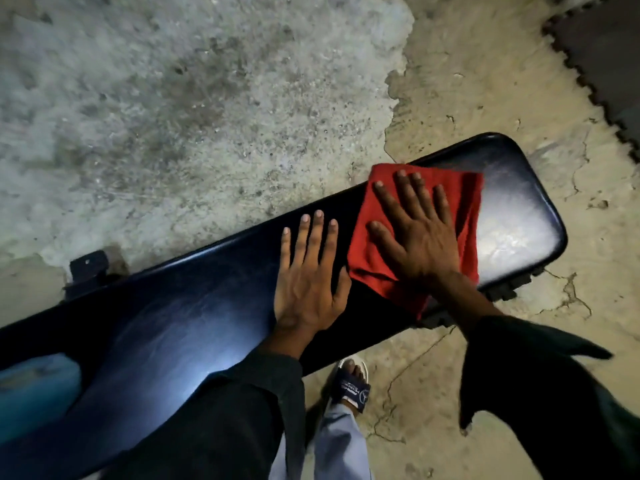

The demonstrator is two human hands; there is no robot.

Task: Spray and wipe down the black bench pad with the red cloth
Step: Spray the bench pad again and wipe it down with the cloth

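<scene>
At the far left a blurred blue thing (33, 393) sits at the picture's edge, against the near side of the pad (166, 313) — what it is cannot be told. The black pad runs slantwise from lower left to upper right over a rough concrete floor (173, 98), with a dark metal bracket (88, 266) showing at its far edge. The left hand (306, 285) lies flat on the pad near its middle, fingers straight and close together, holding nothing. Just to its right the cloth (464, 216) — red, folded roughly square — lies on the pad, one corner hanging over the near edge. The right hand (415, 237) presses flat on the cloth, fingers spread wide. Below, a foot in a sandal (349, 386) stands on the floor. A dark mat (602, 53) fills the upper right corner.
</scene>
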